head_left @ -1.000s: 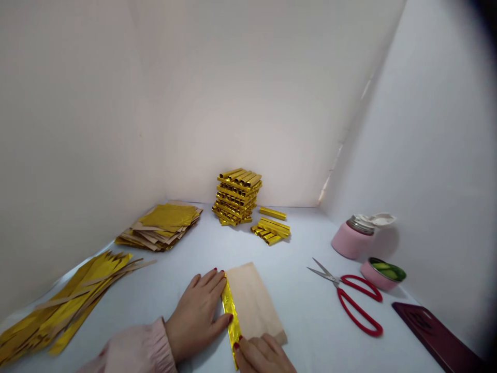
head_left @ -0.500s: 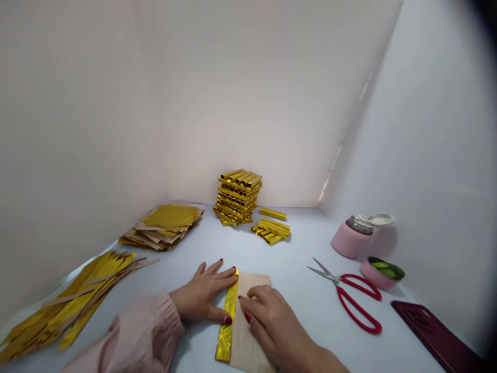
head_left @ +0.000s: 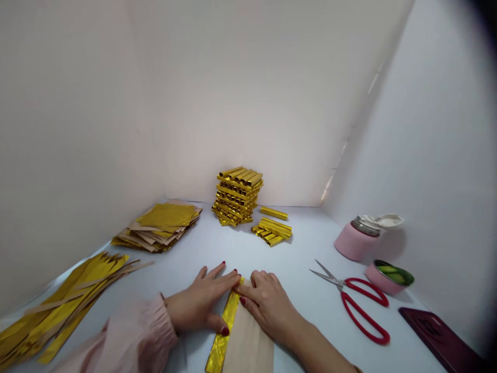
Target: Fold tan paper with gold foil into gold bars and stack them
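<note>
A tan sheet (head_left: 248, 344) lies in front of me, with a folded gold strip (head_left: 222, 344) along its left side. My left hand (head_left: 202, 300) is spread on the table, its thumb and fingertips touching the gold fold. My right hand (head_left: 272, 303) rests on the tan sheet near its far end, index finger and thumb extended beside the fold, the other fingers curled. Both hands meet near the top of the fold. Neither hand grips anything visible.
Gold strips (head_left: 66, 305) and stacked gold-and-tan sheets (head_left: 166, 223) lie left. Behind stand a stack of gold tubes (head_left: 236, 197) and several loose tubes (head_left: 274, 228). Right are red-handled scissors (head_left: 363, 318), a pink jar (head_left: 355, 241), a pink bowl (head_left: 388, 277) and a dark red phone (head_left: 438, 336).
My right hand has moved forward along the sheet to the far end of the fold, nearer my left fingertips. The view has shifted slightly.
</note>
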The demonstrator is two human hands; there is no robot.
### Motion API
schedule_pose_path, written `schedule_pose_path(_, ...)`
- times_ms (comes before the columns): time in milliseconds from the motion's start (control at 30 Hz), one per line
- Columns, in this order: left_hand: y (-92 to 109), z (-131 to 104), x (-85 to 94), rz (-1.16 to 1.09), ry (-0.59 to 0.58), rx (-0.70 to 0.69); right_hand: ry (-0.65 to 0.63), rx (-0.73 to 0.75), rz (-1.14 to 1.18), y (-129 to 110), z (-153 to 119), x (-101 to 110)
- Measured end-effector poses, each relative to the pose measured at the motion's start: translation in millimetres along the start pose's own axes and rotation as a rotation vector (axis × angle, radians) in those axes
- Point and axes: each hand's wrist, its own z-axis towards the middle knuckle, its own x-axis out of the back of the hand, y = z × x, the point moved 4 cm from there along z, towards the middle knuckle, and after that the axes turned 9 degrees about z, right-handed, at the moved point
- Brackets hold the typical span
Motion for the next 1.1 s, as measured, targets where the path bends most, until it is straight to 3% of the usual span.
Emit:
schedule_pose_path(133,35,-19,-11.6,0.138,0.048,0.039,0.076,-0.091,-0.059,5,-1,-3)
schedule_pose_path(233,45,-34,-20.3,0.246,0.086,0.096,0.108,-0.127,-0.070,6,-4,-1)
schedule_pose_path(567,8,-45,-12.3,0.290,0.201,0.126,0.062,-0.090,0.025,8,-24,6)
schedule_pose_path(800,-3,-60,-30.0,0.344,0.369,0.104,-0.010,-0.084,0.052,16,-28,4)
schedule_pose_path(967,-6,-67,-25.2,0.380,0.447,0.093,-0.104,-0.116,0.048,21,-31,5)
schedule_pose_path(1100,-5,-71,-19.6,0.404,0.510,0.103,-0.101,-0.145,0.052,26,-33,4)
